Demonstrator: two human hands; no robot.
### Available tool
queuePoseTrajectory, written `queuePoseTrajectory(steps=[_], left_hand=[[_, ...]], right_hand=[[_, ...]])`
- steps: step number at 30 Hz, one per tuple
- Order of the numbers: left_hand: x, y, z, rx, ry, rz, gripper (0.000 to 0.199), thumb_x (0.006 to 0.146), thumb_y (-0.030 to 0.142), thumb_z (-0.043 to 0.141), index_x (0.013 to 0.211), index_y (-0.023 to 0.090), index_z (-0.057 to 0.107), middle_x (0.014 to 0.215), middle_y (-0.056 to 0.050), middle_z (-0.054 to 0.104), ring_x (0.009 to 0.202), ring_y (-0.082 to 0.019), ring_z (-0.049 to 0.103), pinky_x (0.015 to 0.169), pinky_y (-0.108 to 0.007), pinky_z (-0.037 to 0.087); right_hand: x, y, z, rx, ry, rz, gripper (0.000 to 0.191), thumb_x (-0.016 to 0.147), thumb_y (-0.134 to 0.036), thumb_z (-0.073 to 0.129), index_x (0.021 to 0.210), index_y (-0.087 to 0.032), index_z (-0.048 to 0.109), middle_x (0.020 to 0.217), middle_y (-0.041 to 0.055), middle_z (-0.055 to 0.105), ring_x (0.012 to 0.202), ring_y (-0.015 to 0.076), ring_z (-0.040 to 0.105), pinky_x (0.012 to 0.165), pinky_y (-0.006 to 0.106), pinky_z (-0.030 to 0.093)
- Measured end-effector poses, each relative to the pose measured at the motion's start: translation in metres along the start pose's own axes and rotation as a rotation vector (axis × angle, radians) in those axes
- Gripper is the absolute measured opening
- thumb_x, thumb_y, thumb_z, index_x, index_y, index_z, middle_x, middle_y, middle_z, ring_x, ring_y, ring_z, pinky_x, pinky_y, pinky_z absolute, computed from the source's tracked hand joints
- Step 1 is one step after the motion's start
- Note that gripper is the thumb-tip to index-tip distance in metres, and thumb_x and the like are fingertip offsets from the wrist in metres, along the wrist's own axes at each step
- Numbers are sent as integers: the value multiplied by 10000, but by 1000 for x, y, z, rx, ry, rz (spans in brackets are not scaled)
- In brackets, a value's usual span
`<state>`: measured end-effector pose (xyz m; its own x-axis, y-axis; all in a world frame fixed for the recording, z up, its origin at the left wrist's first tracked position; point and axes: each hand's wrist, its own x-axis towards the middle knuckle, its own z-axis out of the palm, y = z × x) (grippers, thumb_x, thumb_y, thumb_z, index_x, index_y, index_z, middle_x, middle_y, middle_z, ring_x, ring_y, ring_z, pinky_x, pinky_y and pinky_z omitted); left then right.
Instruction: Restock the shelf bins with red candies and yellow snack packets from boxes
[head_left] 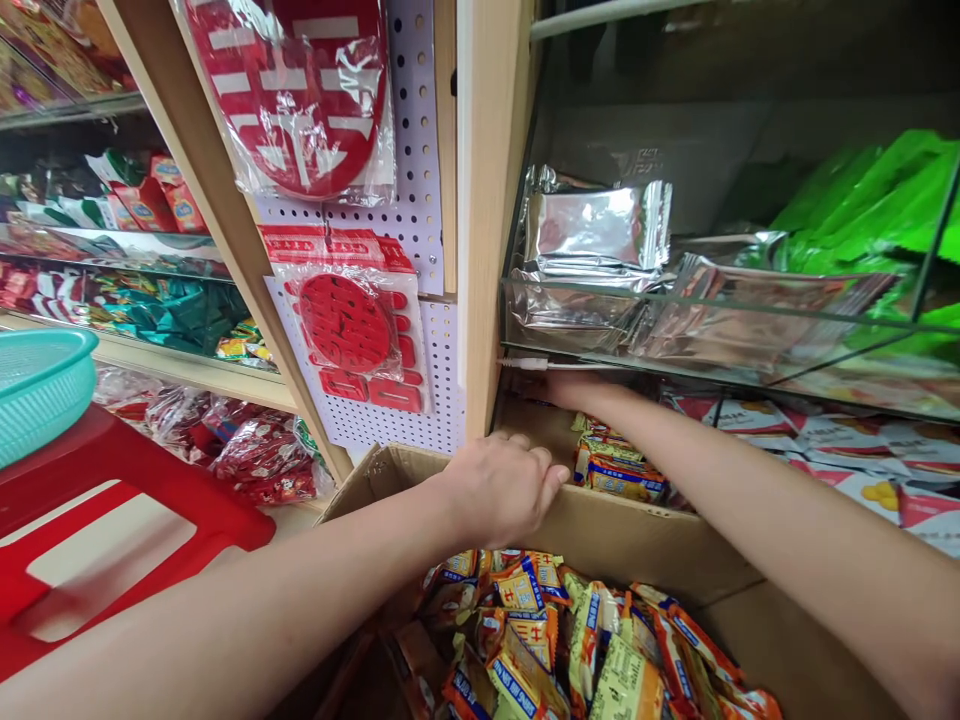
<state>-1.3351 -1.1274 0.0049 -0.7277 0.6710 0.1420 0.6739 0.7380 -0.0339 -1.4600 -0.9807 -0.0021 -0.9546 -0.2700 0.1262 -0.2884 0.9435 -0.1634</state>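
Observation:
My left hand (504, 488) is closed over the far rim of an open cardboard box (637, 530), its fingers curled on the edge. Inside the box lie many small snack packets (525, 640) in orange, yellow and blue wrappers. My right hand (570, 386) reaches past the rim into the low shelf, under the glass ledge; its fingers are blurred and mostly hidden, so what they hold does not show. Just below that wrist, similar wrapped packets (616, 470) lie stacked on the shelf.
Silver foil packs (596, 225) and green bags (870, 215) fill the glass-fronted shelf above. A white cable (529, 364) runs beneath it. A red stool (135, 540) with a teal basket (45, 390) stands at left. Red packaged decorations (349, 325) hang on a pegboard.

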Motion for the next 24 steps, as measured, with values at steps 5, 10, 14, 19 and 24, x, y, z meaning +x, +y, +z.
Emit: queuePoseTrajectory(steps=[5, 10, 14, 19, 24], left_hand=[[0, 2, -2, 8, 4, -3, 489, 854, 386, 128, 805, 156, 557, 784, -91, 587, 763, -229, 555, 685, -390, 429], [-1, 5, -6, -9, -13, -21, 503, 854, 397, 136, 805, 148, 570, 794, -98, 593, 782, -228, 561, 717, -396, 426], [-1, 3, -4, -150, -5, -54, 456, 841, 419, 219, 963, 136, 555, 886, -116, 602, 855, -241, 556, 775, -411, 412], [3, 1, 0, -679, 220, -161, 698, 756, 425, 462, 1321, 178, 136, 1203, -127, 459, 892, -172, 553, 791, -317, 432], [7, 3, -8, -1098, 92, -80, 431, 744, 425, 483, 1007, 89, 543, 866, -78, 618, 734, -141, 570, 683, -250, 453]], right_hand=[[-56, 13, -29, -11, -282, -136, 280, 628, -404, 579, 799, -184, 606, 734, 23, 627, 617, 152, 546, 507, 222, 361], [-99, 26, -16, -172, -310, -141, 241, 598, -281, 589, 809, -165, 566, 755, 45, 604, 654, 163, 534, 505, 223, 329], [-108, 29, -19, -99, -191, -155, 161, 626, -278, 571, 738, -166, 544, 697, 31, 582, 627, 154, 512, 513, 233, 321], [-118, 19, -48, 449, -87, -273, 290, 730, -378, 494, 899, -148, 543, 793, 28, 598, 699, 134, 528, 616, 240, 391], [-128, 5, -45, 820, -64, -273, 361, 675, -352, 580, 963, -137, 545, 827, 39, 605, 752, 140, 547, 669, 262, 427]])
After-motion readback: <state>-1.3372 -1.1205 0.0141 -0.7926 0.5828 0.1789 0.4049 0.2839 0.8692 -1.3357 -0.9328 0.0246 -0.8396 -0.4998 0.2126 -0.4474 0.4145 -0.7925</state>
